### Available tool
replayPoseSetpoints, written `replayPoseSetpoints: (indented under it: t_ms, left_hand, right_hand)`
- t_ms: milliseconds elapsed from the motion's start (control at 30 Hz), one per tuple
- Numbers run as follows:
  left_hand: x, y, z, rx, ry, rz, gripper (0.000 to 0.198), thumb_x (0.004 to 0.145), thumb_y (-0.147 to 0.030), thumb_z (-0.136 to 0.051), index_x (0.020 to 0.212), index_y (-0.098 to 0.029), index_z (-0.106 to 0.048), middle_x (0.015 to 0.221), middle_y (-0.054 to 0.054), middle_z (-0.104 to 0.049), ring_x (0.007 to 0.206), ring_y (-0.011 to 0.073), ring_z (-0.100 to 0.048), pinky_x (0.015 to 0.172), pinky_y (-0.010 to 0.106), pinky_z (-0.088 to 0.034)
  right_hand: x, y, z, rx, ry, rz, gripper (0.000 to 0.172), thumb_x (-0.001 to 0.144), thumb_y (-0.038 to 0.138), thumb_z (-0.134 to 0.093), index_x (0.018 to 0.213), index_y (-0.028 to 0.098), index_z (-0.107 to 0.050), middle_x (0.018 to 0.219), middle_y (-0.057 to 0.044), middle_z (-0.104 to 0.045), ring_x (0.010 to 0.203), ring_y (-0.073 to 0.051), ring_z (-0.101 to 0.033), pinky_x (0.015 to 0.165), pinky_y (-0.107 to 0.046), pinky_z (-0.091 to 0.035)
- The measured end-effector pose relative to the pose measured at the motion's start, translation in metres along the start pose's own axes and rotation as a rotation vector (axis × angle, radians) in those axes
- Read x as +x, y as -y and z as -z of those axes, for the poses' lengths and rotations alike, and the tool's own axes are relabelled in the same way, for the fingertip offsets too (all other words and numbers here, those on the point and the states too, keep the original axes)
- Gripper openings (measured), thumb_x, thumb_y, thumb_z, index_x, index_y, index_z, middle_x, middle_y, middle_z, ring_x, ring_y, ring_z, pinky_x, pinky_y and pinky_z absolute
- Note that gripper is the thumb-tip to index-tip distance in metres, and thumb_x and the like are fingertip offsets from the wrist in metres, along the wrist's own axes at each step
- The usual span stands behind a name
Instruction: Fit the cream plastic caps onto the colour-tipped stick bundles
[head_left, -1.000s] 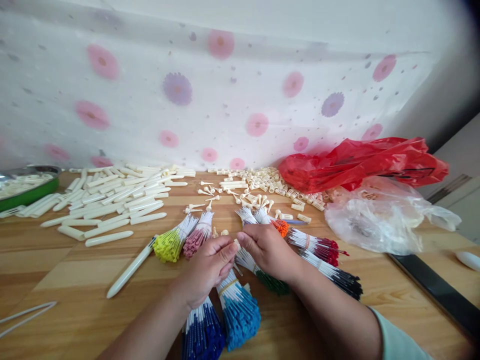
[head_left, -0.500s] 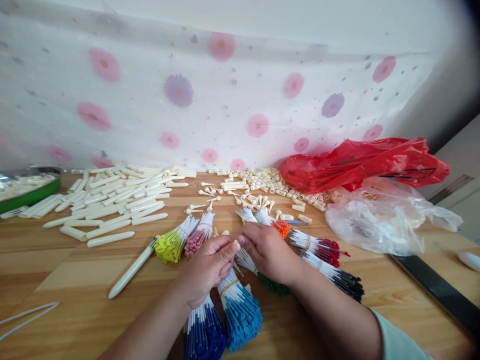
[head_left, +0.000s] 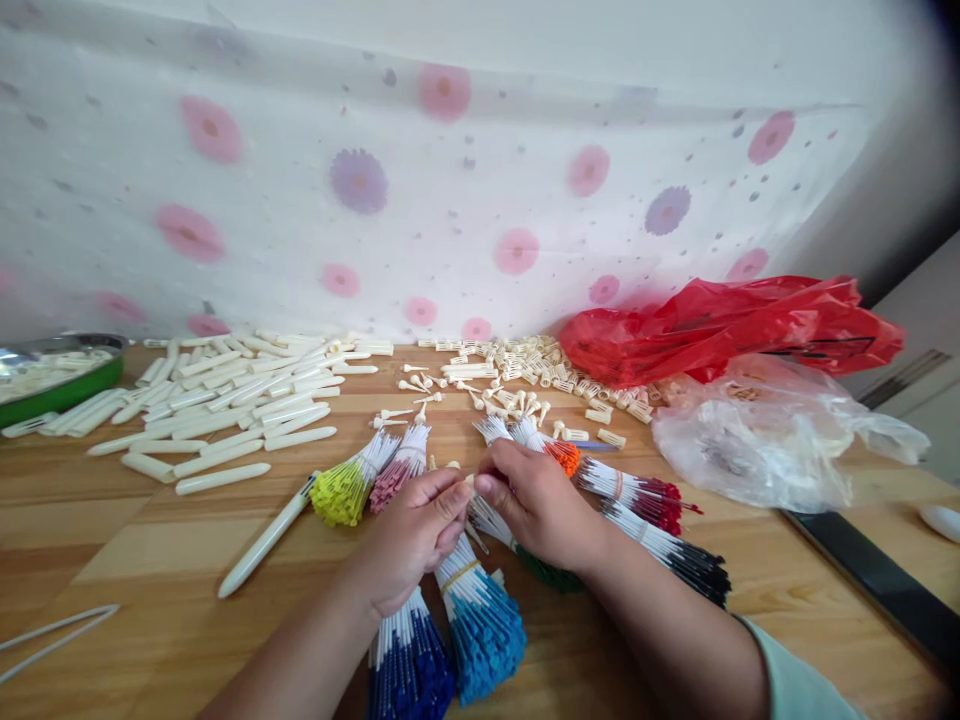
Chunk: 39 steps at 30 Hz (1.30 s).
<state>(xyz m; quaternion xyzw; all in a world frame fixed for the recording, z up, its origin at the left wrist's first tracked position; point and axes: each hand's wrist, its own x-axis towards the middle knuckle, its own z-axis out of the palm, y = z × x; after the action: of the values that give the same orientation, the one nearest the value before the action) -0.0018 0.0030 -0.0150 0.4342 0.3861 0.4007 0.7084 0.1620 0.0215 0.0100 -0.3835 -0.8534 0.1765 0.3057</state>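
My left hand (head_left: 409,540) and my right hand (head_left: 536,500) meet fingertip to fingertip over the wooden table (head_left: 150,560), both pinched on a small cream part I cannot make out. Beneath and around them lie bundles of thin white refills with coloured ends: yellow (head_left: 341,490), pink (head_left: 394,470), dark blue (head_left: 409,670), light blue (head_left: 480,620), green (head_left: 551,575), orange (head_left: 562,455), red (head_left: 645,495) and black (head_left: 682,560). A long white pen barrel (head_left: 262,540) lies just left of the yellow bundle.
A heap of white pen barrels (head_left: 225,400) covers the left back of the table beside a green tray (head_left: 56,380). Small cream caps and springs (head_left: 517,375) lie behind the hands. A red plastic bag (head_left: 720,325) and a clear bag (head_left: 765,435) sit right.
The hands have stayed pinched together at the same spot with only slight finger movement. The view has shifted a little.
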Motion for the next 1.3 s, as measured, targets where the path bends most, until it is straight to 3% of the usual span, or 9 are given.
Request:
replayPoseSetpoints:
  t_ms: [133,367,533,667,800,900,1033,1167,1300]
  left_hand:
    - [0.0,0.0,0.001,0.029,0.002,-0.01,0.036,0.073,-0.051,-0.063,0.071,-0.018,-0.047,0.048,-0.01,-0.031,0.04,0.0031,-0.019,0.035,0.016,-0.011]
    - [0.006,0.008,0.003,0.234,-0.125,-0.154,0.041,0.076,-0.052,-0.059,0.06,-0.017,-0.045,0.046,-0.009,-0.03,0.04,0.0036,-0.026,0.037,0.016,-0.018]
    - [0.013,-0.002,0.013,-0.16,-0.3,-0.071,0.029,0.08,-0.04,-0.059,0.066,-0.017,-0.048,0.044,-0.009,-0.036,0.031,0.0023,-0.023,0.031,0.014,-0.011]
    - [0.013,-0.015,0.023,-0.473,-0.401,-0.101,0.014,0.083,-0.021,-0.05,0.071,-0.015,-0.052,0.051,-0.005,-0.045,0.032,0.0024,-0.032,0.029,0.012,-0.018]
    - [0.011,-0.021,0.023,-0.529,-0.421,-0.138,0.01,0.079,-0.005,-0.047,0.078,-0.013,-0.054,0.06,-0.002,-0.05,0.037,0.0022,-0.039,0.032,0.01,-0.026]
    - [0.009,-0.022,0.021,-0.542,-0.413,-0.164,0.013,0.08,-0.004,-0.046,0.079,-0.012,-0.056,0.061,-0.002,-0.05,0.037,0.0015,-0.039,0.032,0.01,-0.026]
    - [0.009,-0.02,0.02,-0.546,-0.403,-0.175,0.015,0.085,-0.008,-0.044,0.08,-0.012,-0.057,0.06,-0.001,-0.05,0.037,0.0013,-0.038,0.032,0.01,-0.025]
    - [0.01,-0.017,0.021,-0.54,-0.365,-0.148,0.017,0.088,-0.02,-0.046,0.078,-0.011,-0.058,0.059,0.0,-0.051,0.036,0.002,-0.038,0.031,0.011,-0.025]
    - [0.009,-0.017,0.02,-0.474,-0.314,-0.046,0.027,0.087,-0.034,-0.048,0.074,-0.012,-0.058,0.057,0.001,-0.053,0.034,0.0025,-0.037,0.03,0.012,-0.021]
  right_hand:
    - [-0.001,0.002,0.001,-0.024,0.026,0.0,0.026,0.092,0.028,-0.036,0.067,0.019,-0.037,0.066,0.001,-0.045,0.06,-0.012,-0.041,0.056,-0.022,-0.029]
    - [0.006,0.002,-0.01,0.182,0.034,-0.234,0.033,0.092,0.034,-0.035,0.063,0.019,-0.036,0.058,0.004,-0.041,0.055,-0.009,-0.039,0.052,-0.02,-0.03]
    - [0.054,-0.033,-0.007,-0.062,0.125,-0.296,0.034,0.093,0.034,-0.033,0.066,0.018,-0.048,0.059,0.002,-0.049,0.057,-0.01,-0.046,0.053,-0.02,-0.034]
    - [0.086,-0.062,-0.011,-0.252,0.095,-0.362,0.031,0.091,0.028,-0.037,0.072,0.014,-0.057,0.07,-0.007,-0.059,0.068,-0.017,-0.053,0.061,-0.025,-0.036]
    - [0.085,-0.062,-0.022,-0.337,0.177,-0.244,0.028,0.09,0.019,-0.037,0.087,0.01,-0.063,0.091,-0.015,-0.062,0.086,-0.02,-0.055,0.074,-0.028,-0.038]
    - [0.078,-0.053,-0.029,-0.293,0.381,-0.034,0.02,0.081,0.011,-0.051,0.09,0.017,-0.068,0.093,-0.007,-0.063,0.088,-0.016,-0.055,0.077,-0.023,-0.038]
    - [0.075,-0.052,-0.037,-0.258,0.582,0.142,0.034,0.067,0.001,-0.061,0.09,0.024,-0.072,0.083,-0.002,-0.063,0.078,-0.014,-0.056,0.07,-0.021,-0.04]
    - [0.077,-0.056,-0.033,-0.269,0.563,0.196,0.024,0.069,0.002,-0.062,0.084,0.018,-0.072,0.082,-0.005,-0.063,0.074,-0.015,-0.056,0.068,-0.023,-0.041]
    - [0.068,-0.044,-0.008,-0.255,0.401,0.215,0.019,0.08,0.01,-0.058,0.094,0.015,-0.069,0.091,-0.008,-0.062,0.083,-0.016,-0.057,0.076,-0.025,-0.042]
